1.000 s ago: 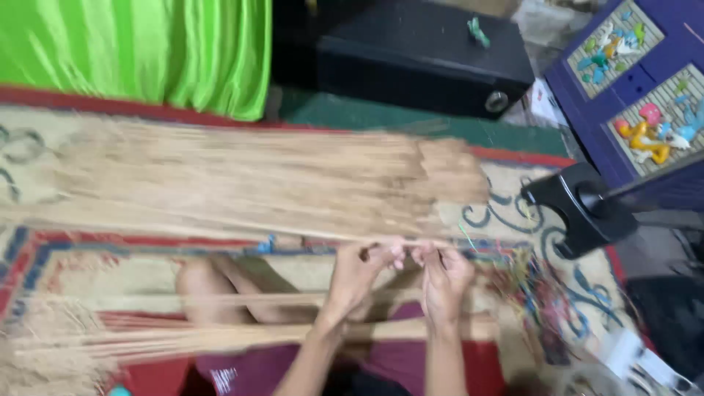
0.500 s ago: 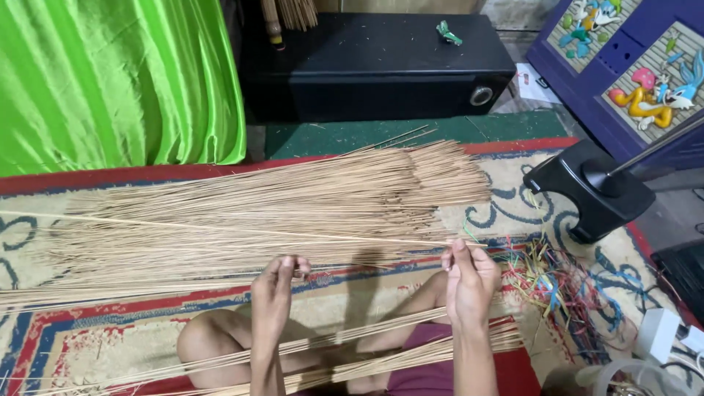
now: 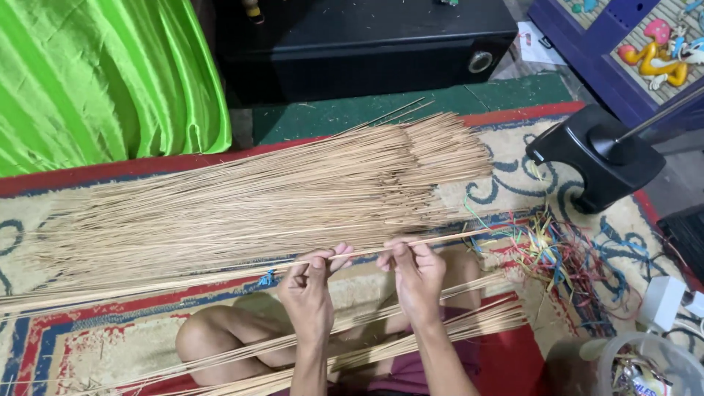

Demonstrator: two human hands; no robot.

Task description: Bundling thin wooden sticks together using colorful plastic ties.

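Hands: left hand (image 3: 308,282) and right hand (image 3: 416,270) each pinch one thin stick (image 3: 440,239) | risk: stick may snap if bent, or slip into stick pile (image 3: 257,198)

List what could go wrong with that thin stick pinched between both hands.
1. The thin tan stick is pinched by left hand and right hand close together; its long free ends may sag or snap.
2. The fanned pile of tan sticks lies just beyond; a swinging end could scatter it.
3. The tangle of coloured strings could snag the tip.
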